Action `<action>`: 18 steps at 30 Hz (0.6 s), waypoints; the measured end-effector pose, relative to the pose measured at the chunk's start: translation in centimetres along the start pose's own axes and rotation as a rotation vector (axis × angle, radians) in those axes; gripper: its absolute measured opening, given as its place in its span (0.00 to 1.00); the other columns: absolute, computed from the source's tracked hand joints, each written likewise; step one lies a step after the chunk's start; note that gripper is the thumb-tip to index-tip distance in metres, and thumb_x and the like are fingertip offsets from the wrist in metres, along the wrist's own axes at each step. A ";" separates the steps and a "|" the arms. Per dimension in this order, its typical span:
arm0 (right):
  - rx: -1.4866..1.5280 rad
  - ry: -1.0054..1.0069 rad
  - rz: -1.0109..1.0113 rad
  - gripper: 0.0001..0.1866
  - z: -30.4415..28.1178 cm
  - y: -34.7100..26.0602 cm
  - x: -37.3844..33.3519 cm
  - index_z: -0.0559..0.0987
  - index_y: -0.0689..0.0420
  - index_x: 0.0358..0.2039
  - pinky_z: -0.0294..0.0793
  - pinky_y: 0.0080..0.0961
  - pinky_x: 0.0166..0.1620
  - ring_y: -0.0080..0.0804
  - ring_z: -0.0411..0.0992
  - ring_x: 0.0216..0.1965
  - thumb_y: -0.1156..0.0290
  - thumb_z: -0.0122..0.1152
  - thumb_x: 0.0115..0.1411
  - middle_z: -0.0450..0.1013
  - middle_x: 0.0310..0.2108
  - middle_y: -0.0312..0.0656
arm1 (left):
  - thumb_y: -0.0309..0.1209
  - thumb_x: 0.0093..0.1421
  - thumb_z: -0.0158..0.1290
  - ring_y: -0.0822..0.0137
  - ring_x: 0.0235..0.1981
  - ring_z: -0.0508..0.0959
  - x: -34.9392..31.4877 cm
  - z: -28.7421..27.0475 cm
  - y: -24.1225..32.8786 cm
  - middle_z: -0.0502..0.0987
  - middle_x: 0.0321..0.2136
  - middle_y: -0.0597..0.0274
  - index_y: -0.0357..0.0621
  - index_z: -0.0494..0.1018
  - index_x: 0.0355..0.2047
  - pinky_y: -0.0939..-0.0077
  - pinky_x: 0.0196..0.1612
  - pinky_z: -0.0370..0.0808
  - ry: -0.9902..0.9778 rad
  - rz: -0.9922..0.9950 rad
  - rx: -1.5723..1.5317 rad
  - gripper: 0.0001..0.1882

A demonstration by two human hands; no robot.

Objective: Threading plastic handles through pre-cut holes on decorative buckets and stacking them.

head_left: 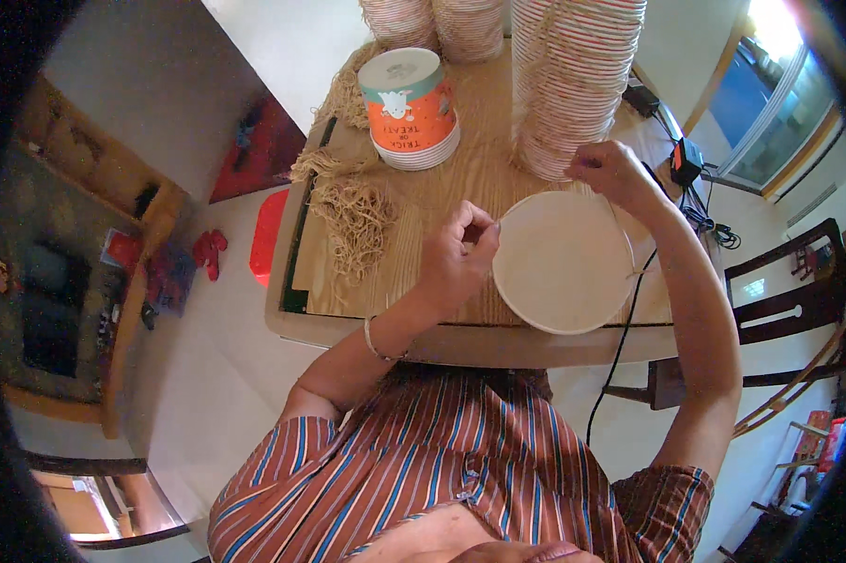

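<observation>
A round cream-coloured paper disc (564, 261), like the flat base of a bucket, lies on the wooden table (423, 192) in front of me. My left hand (458, 255) pinches its left rim, fingers closed on the edge. My right hand (610, 171) is at the disc's far edge, fingers pinched together on a thin string (620, 230) that runs across the disc. A tall pile of stacked paper buckets (573, 80) rises just behind my right hand.
An orange and teal stack of paper buckets (411, 108) stands upside down at the back left. Tangled tan strings (352, 216) lie along the table's left side. More bucket stacks (432, 23) stand behind. A black cable (620, 347) hangs off the front edge; dark chairs (784, 296) stand at right.
</observation>
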State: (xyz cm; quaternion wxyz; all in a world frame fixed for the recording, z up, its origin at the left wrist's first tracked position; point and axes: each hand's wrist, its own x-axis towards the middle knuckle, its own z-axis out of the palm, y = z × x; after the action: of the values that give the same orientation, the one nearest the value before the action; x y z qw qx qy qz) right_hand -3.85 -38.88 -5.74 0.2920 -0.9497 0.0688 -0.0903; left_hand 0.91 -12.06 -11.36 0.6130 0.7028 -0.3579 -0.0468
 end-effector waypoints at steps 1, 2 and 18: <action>0.069 -0.160 0.177 0.09 -0.1 -0.4 0.1 0.79 0.60 0.25 0.68 0.23 0.28 0.18 0.67 0.24 0.68 0.62 0.56 0.71 0.20 0.33 | 0.27 0.60 0.52 0.76 0.26 0.72 0.0 -0.1 -0.1 0.73 0.24 0.66 0.40 0.69 0.29 0.81 0.32 0.70 -0.001 0.003 0.004 0.05; 0.071 -0.157 0.176 0.09 0.2 -0.3 -0.1 0.79 0.60 0.25 0.68 0.23 0.28 0.18 0.67 0.24 0.68 0.62 0.56 0.71 0.20 0.33 | 0.28 0.60 0.52 0.77 0.25 0.72 0.1 -0.3 -0.4 0.73 0.23 0.67 0.40 0.69 0.29 0.81 0.31 0.70 -0.020 -0.071 -0.037 0.05; -0.345 0.366 0.037 0.11 -2.4 -4.9 -12.5 0.72 0.60 0.26 0.70 0.33 0.26 0.39 0.72 0.23 0.66 0.60 0.58 0.72 0.24 0.44 | 0.30 0.58 0.58 0.79 0.23 0.70 0.0 -0.1 -0.9 0.73 0.25 0.69 0.39 0.73 0.35 0.83 0.28 0.71 -0.009 -0.094 -0.121 0.09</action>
State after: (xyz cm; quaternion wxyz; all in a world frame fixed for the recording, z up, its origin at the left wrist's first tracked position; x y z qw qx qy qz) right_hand -16.13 -33.88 -2.63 0.1098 -0.9519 0.1521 -0.2422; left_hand 1.41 -11.98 -12.16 0.6498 0.6804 -0.3239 -0.0999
